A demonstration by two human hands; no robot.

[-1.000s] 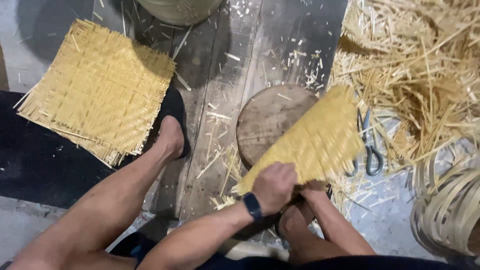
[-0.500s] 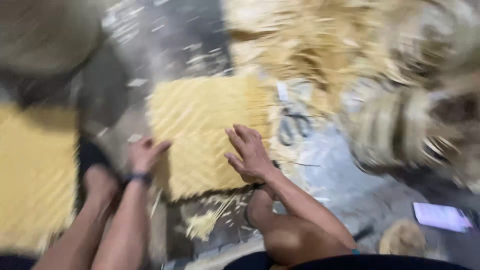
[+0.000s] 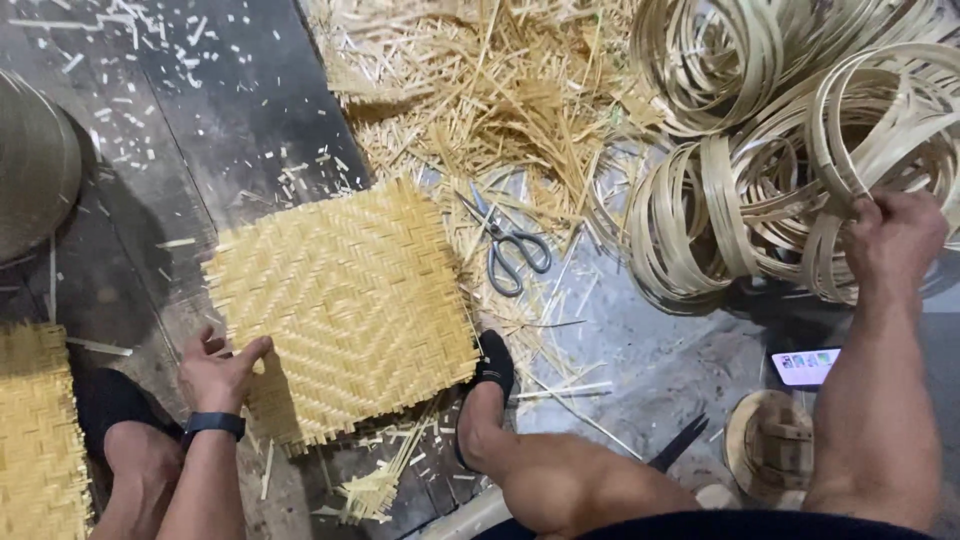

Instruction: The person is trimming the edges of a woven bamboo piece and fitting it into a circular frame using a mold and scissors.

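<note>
The left hand (image 3: pixel 222 372) is resting half-open, fingertips touching the near-left edge of the square woven mat (image 3: pixel 345 310), which is lying flat to its right. Well apart to the right, the right hand (image 3: pixel 893 238) is closing its fingers on a strip of the coiled bamboo hoops (image 3: pixel 770 190), with scissors (image 3: pixel 508 248) lying between mat and coils.

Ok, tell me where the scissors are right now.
In the head view the scissors lie on the floor just right of the woven mat, at the edge of the pile of cut strips, left of the coiled hoops.
</note>
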